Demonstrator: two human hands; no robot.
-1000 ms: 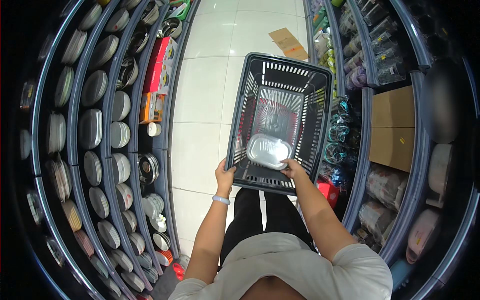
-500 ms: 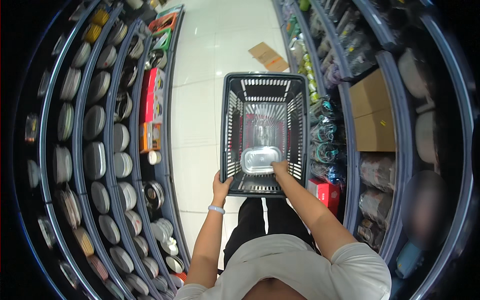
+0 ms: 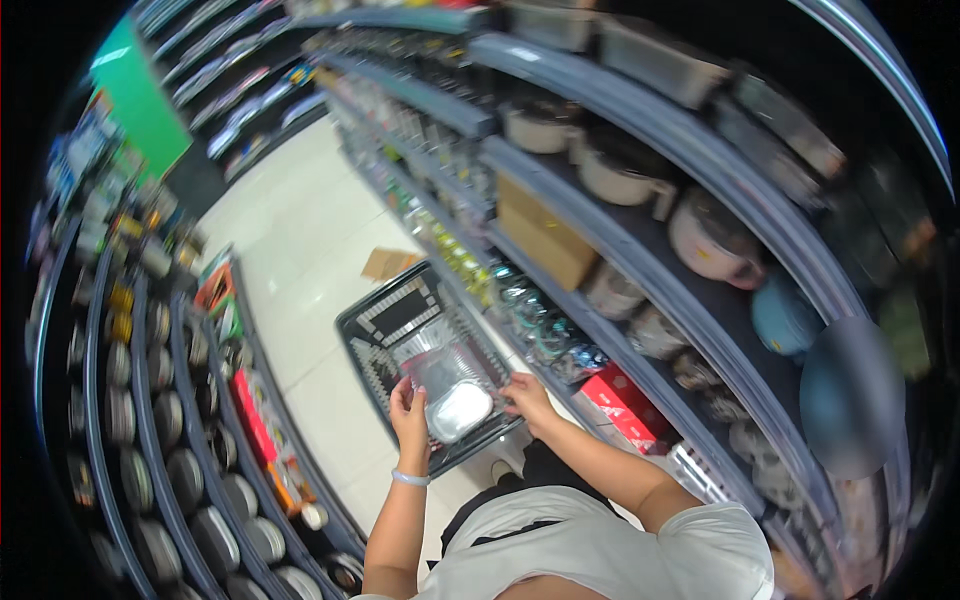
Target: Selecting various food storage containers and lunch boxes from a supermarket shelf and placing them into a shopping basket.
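Inside the basket (image 3: pixel 400 318), toward its near end, lies the container (image 3: pixel 463 408), pale and shiny, with rounded corners. The basket is dark, with slotted walls, and it sits at a slant to the person's body.

Over the basket's near left side is the left hand (image 3: pixel 408 405), its fingers pointing away from the body, just beside the container. A pale bracelet (image 3: pixel 410 478) rings that wrist. At the basket's right rim, near its closest corner, is the right hand (image 3: pixel 530 400), fingertips turned in toward the container. With so much blur, I cannot tell whether the fingers of either hand are open or closed on anything.

Just beyond the basket's far end, a piece of cardboard (image 3: pixel 388 264) lies on the white floor (image 3: pixel 280 255). To the basket's left, along the left rack (image 3: pixel 150 400), are dishes (image 3: pixel 213 535), a pinkish-red box (image 3: pixel 256 410) and an orange box (image 3: pixel 288 487). To the basket's right, the right rack (image 3: pixel 585 78) bears a brown carton (image 3: pixel 545 232), white pots (image 3: pixel 712 238) and a blue pot (image 3: pixel 785 315). Lower on that side, nearer the basket, is a red box (image 3: pixel 622 408). Well beyond the basket, to its left, stands a green panel (image 3: pixel 145 95).
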